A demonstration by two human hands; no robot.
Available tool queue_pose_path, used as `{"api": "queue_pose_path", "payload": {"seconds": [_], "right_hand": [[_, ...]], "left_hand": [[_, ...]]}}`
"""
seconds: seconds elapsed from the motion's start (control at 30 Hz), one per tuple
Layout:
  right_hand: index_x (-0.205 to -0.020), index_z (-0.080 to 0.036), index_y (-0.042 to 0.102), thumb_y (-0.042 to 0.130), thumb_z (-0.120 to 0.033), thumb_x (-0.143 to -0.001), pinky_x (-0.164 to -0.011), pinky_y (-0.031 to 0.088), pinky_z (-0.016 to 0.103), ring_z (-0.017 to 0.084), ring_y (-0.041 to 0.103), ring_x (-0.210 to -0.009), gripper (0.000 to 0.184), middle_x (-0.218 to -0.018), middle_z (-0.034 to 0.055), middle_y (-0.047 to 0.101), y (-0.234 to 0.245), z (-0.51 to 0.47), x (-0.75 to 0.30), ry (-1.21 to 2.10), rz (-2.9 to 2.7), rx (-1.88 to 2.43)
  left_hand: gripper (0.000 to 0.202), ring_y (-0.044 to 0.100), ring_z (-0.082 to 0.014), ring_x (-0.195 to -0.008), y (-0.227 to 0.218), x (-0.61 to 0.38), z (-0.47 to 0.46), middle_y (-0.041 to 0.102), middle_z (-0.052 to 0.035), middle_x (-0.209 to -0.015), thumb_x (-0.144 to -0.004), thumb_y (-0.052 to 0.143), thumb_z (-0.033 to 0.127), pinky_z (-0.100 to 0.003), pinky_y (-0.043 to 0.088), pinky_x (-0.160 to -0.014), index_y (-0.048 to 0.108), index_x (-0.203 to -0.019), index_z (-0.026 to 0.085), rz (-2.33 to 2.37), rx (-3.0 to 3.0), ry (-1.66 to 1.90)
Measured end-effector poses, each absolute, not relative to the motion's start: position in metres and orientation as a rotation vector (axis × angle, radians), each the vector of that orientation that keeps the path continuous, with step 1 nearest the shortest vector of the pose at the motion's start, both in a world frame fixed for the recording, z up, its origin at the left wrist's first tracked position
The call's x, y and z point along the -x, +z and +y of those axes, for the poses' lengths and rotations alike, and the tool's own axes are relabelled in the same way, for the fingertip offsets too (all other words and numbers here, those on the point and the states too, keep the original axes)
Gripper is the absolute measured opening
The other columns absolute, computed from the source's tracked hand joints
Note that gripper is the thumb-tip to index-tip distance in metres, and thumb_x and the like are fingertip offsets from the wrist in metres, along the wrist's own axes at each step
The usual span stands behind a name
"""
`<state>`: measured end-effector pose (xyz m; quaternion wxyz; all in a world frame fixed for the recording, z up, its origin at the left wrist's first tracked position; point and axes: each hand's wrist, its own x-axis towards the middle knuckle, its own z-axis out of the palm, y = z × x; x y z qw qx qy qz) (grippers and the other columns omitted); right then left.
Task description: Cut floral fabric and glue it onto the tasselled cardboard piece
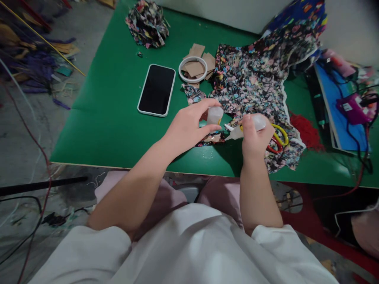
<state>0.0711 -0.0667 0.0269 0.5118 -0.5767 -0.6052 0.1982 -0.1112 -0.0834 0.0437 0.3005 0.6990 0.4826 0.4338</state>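
My left hand (192, 124) pinches a short, whitish translucent cylinder (215, 115) with a yellow mark, upright between thumb and fingers. My right hand (257, 136) grips a translucent glue bottle (236, 133), its narrow nozzle tilted down to the left. Below the nozzle tip lies a small strip of floral fabric (217, 138) with a wet-looking shine, partly covered by my left hand. Scissors (280, 138) with yellow and red handles lie beside and partly behind my right hand. A large floral fabric piece (251, 75) spreads beyond both hands.
On the green table (103, 130) lie a phone (157, 90), a white ring (193, 58) over cardboard pieces (209, 62) and a crumpled floral cloth (148, 23). To the right are red threads (306, 130), a blue folder (337, 106) and a purple device with cables (355, 108).
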Motion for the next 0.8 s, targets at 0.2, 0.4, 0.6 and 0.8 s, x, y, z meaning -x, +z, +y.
{"api": "queue_pose_path", "payload": {"seconds": [0.2, 0.4, 0.6, 0.8], "right_hand": [[-0.062, -0.021, 0.055, 0.055, -0.060, -0.072, -0.055, 0.046, 0.032, 0.014, 0.052, -0.054, 0.040, -0.056, -0.0010, 0.052, 0.026, -0.066, -0.070, 0.427, -1.443, 1.361], [-0.061, -0.020, 0.055, 0.052, -0.062, -0.073, -0.054, 0.045, 0.032, 0.013, 0.050, -0.052, 0.043, -0.055, -0.0005, 0.053, 0.024, -0.065, -0.070, 0.392, -1.457, 1.358], [-0.062, -0.021, 0.055, 0.052, -0.063, -0.072, -0.059, 0.048, 0.034, 0.016, 0.055, -0.058, 0.043, -0.057, 0.0002, 0.053, 0.026, -0.066, -0.069, 0.436, -1.442, 1.390], [-0.063, -0.022, 0.054, 0.050, -0.063, -0.074, -0.059, 0.048, 0.035, 0.018, 0.058, -0.064, 0.042, -0.060, 0.0013, 0.054, 0.027, -0.067, -0.070, 0.462, -1.447, 1.433]], "left_hand": [[0.042, 0.062, -0.0230, -0.092, 0.042, 0.112, -0.084, 0.062, 0.0002, -0.102, -0.068, 0.071, 0.027, -0.041, 0.051, -0.084, 0.055, -0.107, 0.025, 1.265, -1.898, 1.145], [0.041, 0.061, -0.0234, -0.097, 0.044, 0.112, -0.084, 0.062, 0.0002, -0.104, -0.069, 0.070, 0.027, -0.042, 0.049, -0.087, 0.054, -0.107, 0.025, 1.271, -1.874, 1.116], [0.042, 0.059, -0.0260, -0.101, 0.048, 0.110, -0.086, 0.062, 0.0009, -0.100, -0.064, 0.073, 0.023, -0.045, 0.049, -0.089, 0.057, -0.103, 0.025, 1.257, -1.712, 1.152], [0.042, 0.059, -0.0273, -0.100, 0.053, 0.107, -0.089, 0.062, 0.0014, -0.093, -0.062, 0.074, 0.020, -0.046, 0.050, -0.087, 0.059, -0.100, 0.025, 1.227, -1.620, 1.178]]}}
